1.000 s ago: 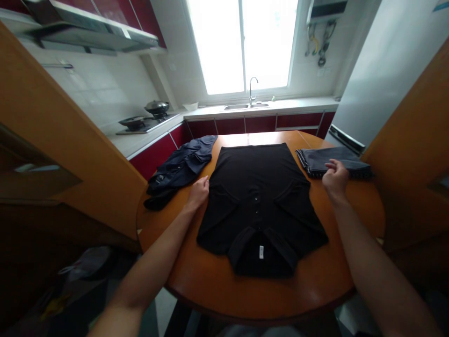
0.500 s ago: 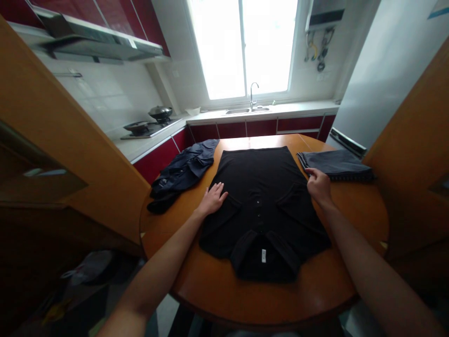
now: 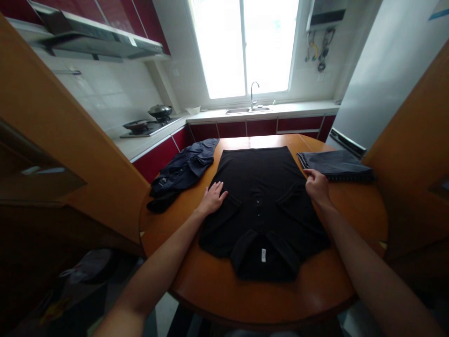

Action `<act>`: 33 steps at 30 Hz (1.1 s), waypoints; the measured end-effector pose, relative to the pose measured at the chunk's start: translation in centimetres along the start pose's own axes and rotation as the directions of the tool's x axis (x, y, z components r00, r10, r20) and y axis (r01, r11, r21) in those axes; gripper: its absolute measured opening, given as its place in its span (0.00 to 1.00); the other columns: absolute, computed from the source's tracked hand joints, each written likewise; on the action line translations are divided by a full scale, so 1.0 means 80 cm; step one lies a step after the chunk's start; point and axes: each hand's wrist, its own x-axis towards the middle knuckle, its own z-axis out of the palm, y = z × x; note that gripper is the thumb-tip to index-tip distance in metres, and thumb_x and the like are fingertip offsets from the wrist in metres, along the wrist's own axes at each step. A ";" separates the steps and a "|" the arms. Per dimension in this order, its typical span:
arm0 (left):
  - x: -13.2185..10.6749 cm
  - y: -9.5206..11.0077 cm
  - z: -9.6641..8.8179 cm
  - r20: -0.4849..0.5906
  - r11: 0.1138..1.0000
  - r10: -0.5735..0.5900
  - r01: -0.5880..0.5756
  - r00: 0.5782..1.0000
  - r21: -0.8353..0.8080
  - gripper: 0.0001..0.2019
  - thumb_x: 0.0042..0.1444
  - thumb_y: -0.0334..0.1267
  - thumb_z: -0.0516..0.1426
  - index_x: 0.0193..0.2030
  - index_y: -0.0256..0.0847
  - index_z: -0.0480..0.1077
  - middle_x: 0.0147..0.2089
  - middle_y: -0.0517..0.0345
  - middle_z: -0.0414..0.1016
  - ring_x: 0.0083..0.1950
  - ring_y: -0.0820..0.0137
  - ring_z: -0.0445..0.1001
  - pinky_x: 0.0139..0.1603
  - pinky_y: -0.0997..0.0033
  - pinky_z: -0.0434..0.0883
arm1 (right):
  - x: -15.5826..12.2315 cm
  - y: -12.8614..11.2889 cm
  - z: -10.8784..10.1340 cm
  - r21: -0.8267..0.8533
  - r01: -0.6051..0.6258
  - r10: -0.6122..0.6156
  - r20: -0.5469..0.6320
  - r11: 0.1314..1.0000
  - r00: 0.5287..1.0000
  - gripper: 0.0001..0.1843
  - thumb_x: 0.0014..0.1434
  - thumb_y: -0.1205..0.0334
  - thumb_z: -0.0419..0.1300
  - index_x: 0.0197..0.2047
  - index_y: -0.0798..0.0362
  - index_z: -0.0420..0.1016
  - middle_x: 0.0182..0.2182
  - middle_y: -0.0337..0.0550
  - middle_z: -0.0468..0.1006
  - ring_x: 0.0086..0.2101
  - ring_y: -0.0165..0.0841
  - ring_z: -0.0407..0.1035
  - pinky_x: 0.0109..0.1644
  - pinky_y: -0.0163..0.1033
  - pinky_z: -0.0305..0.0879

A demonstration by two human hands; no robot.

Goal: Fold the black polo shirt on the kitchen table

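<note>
A black short-sleeved polo shirt (image 3: pixel 257 175) lies spread flat, front up, its collar with a white label pointing toward me and its hem at the far side. On its left edge, by the sleeve, my left hand (image 3: pixel 212 198) rests flat with fingers spread. My right hand (image 3: pixel 317 187) is closed at the shirt's right edge, index finger and thumb brought together there; its other fingers are curled under and partly hidden. Both sleeves are folded inward over the shirt's body.
The round wooden table (image 3: pixel 280 304) bears the shirt. Crumpled dark blue clothing (image 3: pixel 187 166) lies at the left, and folded grey-blue clothing (image 3: pixel 338 164) sits just beyond my right hand. Behind are a counter with a sink (image 3: pixel 238 111), a stove with pans (image 3: pixel 159 112) and a fridge (image 3: pixel 379 84).
My right hand has shifted very slightly to the left along the shirt's edge. My left hand and the clothes look the same.
</note>
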 end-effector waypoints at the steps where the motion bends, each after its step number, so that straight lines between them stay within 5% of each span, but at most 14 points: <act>1: 0.000 0.000 0.001 -0.007 1.000 -0.001 0.001 1.000 0.001 0.31 0.71 0.52 0.43 0.74 0.39 0.52 0.76 0.46 0.51 0.77 0.57 0.47 0.74 0.43 0.45 | 0.000 0.000 0.000 -0.001 -0.001 0.001 0.000 1.000 1.000 0.24 0.55 0.70 0.48 0.48 0.61 0.82 0.46 0.58 0.83 0.47 0.45 0.77 0.56 0.49 0.70; 33: 0.004 -0.003 0.007 0.005 0.999 -0.029 0.029 1.000 0.023 0.32 0.71 0.55 0.39 0.75 0.40 0.52 0.77 0.48 0.48 0.77 0.56 0.46 0.74 0.44 0.45 | -0.004 0.000 0.007 -0.020 -0.030 0.032 0.067 0.999 0.997 0.21 0.56 0.67 0.51 0.45 0.56 0.83 0.43 0.53 0.84 0.46 0.43 0.77 0.56 0.48 0.70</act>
